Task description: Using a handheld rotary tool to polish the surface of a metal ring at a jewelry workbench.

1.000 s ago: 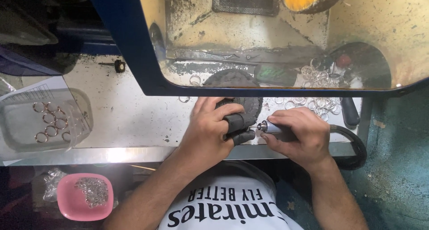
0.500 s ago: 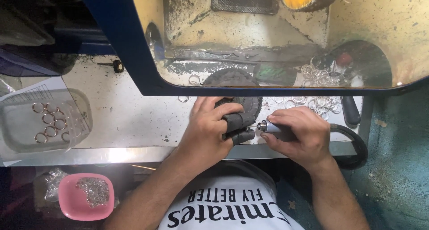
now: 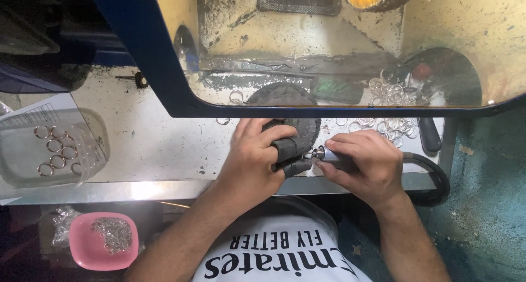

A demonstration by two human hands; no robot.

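The left hand (image 3: 255,161) rests at the near edge of the worktop (image 3: 159,145), its grip pressed together around something small held in black-covered fingertips (image 3: 290,146); the piece itself is hidden, so whether it is one of the rings cannot be told. The right hand (image 3: 364,164) closes its grip around a slim rotary tool (image 3: 331,156), whose tip meets the left fingertips just in front of a dark round block (image 3: 290,98). A black hose (image 3: 435,175) loops away from the tool to the right.

To do this step well, both wrists would best stay braced on the worktop edge, the tool tip laid lightly against the piece and the piece turned a little at a time, with the covered fingertips kept clear of the tip.

Loose metal rings (image 3: 383,126) lie far right under the blue-framed shield (image 3: 159,79); a clear tray (image 3: 33,156) of rings sits at left, a pink bowl (image 3: 93,249) below it.
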